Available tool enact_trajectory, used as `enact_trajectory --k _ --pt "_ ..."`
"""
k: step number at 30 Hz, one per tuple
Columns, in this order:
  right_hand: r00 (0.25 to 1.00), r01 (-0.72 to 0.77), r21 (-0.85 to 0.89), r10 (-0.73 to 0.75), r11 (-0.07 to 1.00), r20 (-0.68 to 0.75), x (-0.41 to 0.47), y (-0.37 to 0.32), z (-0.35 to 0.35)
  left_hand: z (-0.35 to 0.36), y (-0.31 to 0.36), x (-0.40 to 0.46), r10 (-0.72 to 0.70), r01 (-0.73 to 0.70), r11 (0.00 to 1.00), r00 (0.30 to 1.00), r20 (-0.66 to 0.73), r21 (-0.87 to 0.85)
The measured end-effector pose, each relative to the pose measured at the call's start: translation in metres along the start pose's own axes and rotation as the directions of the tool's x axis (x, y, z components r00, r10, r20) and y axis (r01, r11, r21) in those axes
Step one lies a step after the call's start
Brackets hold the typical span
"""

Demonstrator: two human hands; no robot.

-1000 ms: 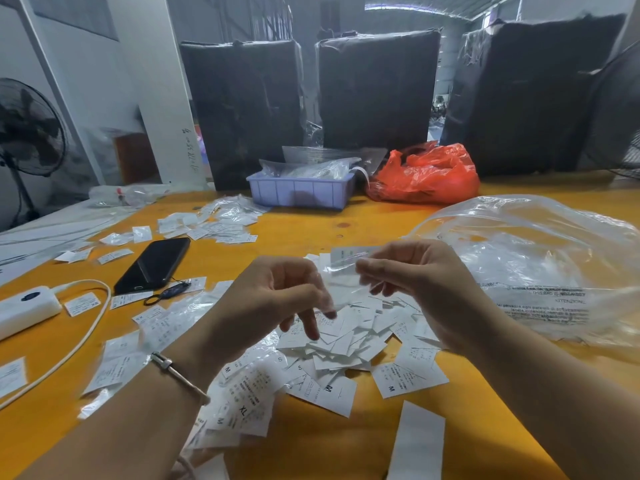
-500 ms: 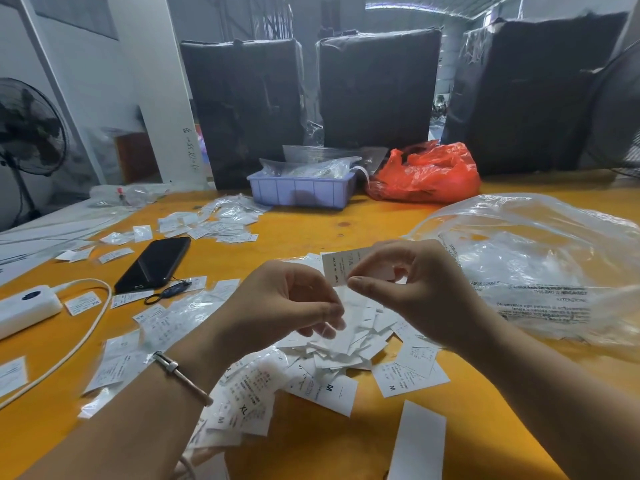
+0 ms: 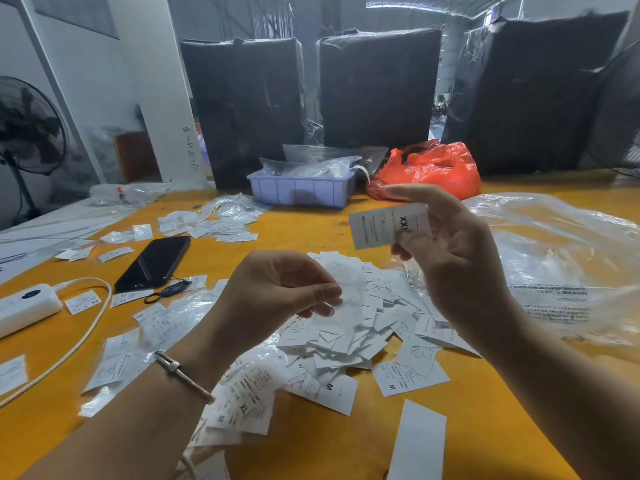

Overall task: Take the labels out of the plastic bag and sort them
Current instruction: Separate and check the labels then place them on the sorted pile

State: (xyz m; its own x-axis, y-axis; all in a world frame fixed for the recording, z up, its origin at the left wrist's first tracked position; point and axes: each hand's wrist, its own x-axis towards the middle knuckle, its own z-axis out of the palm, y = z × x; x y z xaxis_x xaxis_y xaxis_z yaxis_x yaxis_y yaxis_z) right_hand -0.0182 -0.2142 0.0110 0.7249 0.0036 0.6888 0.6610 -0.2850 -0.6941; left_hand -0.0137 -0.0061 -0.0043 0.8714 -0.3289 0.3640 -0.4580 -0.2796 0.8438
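My right hand (image 3: 460, 271) is raised above the yellow table (image 3: 485, 427) and pinches a single white label (image 3: 377, 226) marked with XX. Lower and to the left, my left hand (image 3: 277, 292) pinches a small clear plastic sleeve (image 3: 346, 289), which is blurred. Under both hands lies a loose pile of white labels (image 3: 363, 337) marked M, S and XL. A large crumpled clear plastic bag (image 3: 554, 258) lies on the table at the right.
A black phone (image 3: 154, 263), a white power bank (image 3: 27, 306) with its cable and scattered labels lie at the left. A blue tray (image 3: 301, 192) and a red bag (image 3: 436, 168) stand at the back. Black wrapped bundles rise behind the table.
My right hand has pulled the label away and lifted it up and to the right. My left hand stayed low and keeps the clear sleeve.
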Motion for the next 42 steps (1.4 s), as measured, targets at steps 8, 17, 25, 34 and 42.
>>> enact_trajectory --k 8,17,25,34,42 --pt "0.927 0.353 -0.32 -0.375 0.879 -0.009 -0.008 -0.013 0.006 0.001 0.001 -0.001 0.042 -0.041 0.999 0.999 -0.02 0.026" --pt "0.9 0.415 -0.477 -0.426 0.775 0.092 -0.006 -0.003 0.006 -0.001 0.001 -0.002 0.055 -0.054 0.998 0.998 -0.023 0.024" --pt "0.911 0.407 -0.392 -0.395 0.825 0.117 -0.008 -0.004 0.004 -0.001 0.002 -0.002 0.043 -0.043 0.999 0.999 0.01 0.02" --pt "0.935 0.327 -0.365 -0.244 0.872 0.256 -0.008 -0.001 0.004 0.002 0.003 -0.001 -0.012 0.017 0.999 0.99 0.14 -0.037" --pt "0.954 0.11 -0.141 -0.065 0.984 0.293 -0.007 0.008 0.008 0.002 0.001 0.0 -0.042 0.05 0.998 0.988 0.147 -0.048"
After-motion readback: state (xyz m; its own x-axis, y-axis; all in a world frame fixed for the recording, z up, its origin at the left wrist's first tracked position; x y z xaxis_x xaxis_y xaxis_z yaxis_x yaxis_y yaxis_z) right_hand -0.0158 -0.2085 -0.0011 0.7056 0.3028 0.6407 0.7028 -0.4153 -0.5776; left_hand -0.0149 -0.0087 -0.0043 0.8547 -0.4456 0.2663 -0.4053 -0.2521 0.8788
